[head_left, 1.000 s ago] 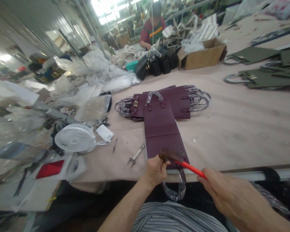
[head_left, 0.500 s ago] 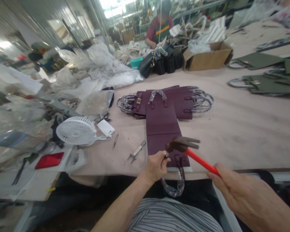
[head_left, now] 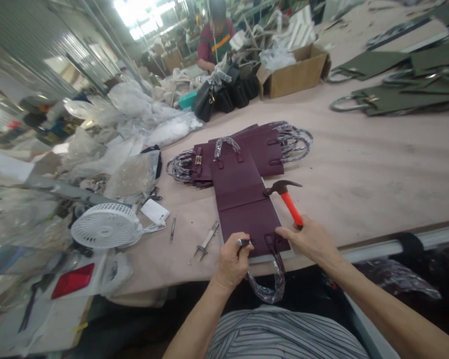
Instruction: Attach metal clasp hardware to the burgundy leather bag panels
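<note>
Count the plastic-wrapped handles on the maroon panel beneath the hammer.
2: the far handle lies over the stacked maroon panels; the near handle hangs past the edge of the table.

Both hands [head_left: 232, 257] [head_left: 312, 242] curled, forearms [head_left: 196, 316] [head_left: 385, 299] angled inward.

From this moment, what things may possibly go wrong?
The hammer, in the right hand, might miss the metal tool and hit the left hand gripping it. The tool might slip and scratch the maroon panel. The lower handle hangs past the table, so it might drag the panel askew.
</note>
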Available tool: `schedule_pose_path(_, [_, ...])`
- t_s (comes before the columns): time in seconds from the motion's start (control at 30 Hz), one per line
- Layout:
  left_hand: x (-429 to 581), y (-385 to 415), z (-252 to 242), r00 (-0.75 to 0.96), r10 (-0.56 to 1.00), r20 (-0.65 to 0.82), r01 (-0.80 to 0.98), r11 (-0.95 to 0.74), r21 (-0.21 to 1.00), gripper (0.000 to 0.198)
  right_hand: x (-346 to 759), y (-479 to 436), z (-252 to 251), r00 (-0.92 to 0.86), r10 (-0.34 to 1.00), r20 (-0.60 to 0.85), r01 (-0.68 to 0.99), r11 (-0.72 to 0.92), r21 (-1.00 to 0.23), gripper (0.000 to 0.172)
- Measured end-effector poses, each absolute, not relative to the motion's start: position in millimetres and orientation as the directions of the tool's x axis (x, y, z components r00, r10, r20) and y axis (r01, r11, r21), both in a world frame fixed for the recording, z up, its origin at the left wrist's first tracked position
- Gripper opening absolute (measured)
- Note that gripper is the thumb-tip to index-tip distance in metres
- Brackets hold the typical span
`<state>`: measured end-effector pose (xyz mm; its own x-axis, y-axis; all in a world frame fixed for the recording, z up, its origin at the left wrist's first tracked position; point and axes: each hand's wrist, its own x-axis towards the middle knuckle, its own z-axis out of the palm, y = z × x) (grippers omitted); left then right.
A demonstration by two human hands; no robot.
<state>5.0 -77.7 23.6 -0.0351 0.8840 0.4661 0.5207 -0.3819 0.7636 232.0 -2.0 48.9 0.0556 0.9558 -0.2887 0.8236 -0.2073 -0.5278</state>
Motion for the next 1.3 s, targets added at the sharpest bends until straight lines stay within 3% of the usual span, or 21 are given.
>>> schedule_pose_path(0.13, [3,-78,25,-0.037,0.894,0.446,0.516,-0.365,0.775,0.011,221,-1,41,0.086,0.953,-0.291,0.834,-0.229,-0.502,0.050])
schedule_pose_path(0.33, [1,-78,26,-0.142,0.930,0.338,0.485,-0.232,0.843,0.010,218,-1,32,0.095,0.939,-0.332,0.790,-0.273,-0.548,0.043])
schedule_pose_path(0.5, [-2,-82,26,0.053,0.872,0.488,0.496,-0.446,0.745,0.011,215,-6,32,0.113,0.937,-0.330,0.779,-0.290,-0.556,0.040])
schedule_pose_path(0.63, [1,-84,22,-0.217,0.909,0.356,0.509,-0.206,0.836,0.014,214,-6,34,0.117,0.935,-0.336,0.774,-0.297,-0.559,0.039])
schedule_pose_path(0.77, [3,-87,22,-0.196,0.919,0.341,0.501,-0.206,0.841,0.014,214,-6,35,0.113,0.940,-0.323,0.772,-0.288,-0.566,0.039])
schedule_pose_path(0.9, [-2,-82,27,-0.012,0.914,0.407,0.495,-0.348,0.796,0.014,214,-7,34,0.093,0.949,-0.302,0.788,-0.255,-0.560,0.038])
schedule_pose_path(0.97, [-8,-74,31,-0.120,0.928,0.352,0.452,-0.265,0.852,0.020,214,-7,34,0.081,0.953,-0.292,0.791,-0.240,-0.563,0.037])
schedule_pose_path(1.07, [-14,-64,34,-0.342,0.929,0.145,0.271,-0.051,0.961,0.023,214,-7,36,0.082,0.946,-0.312,0.792,-0.253,-0.556,0.039])
schedule_pose_path(1.17, [-12,-67,33,-0.262,0.961,0.087,0.268,-0.014,0.963,0.018,214,-7,37,0.090,0.935,-0.343,0.796,-0.275,-0.539,0.040])
schedule_pose_path(1.3, [1,-78,27,-0.225,0.957,0.182,0.353,-0.094,0.931,0.016,213,-7,38,0.088,0.934,-0.347,0.798,-0.275,-0.537,0.040])
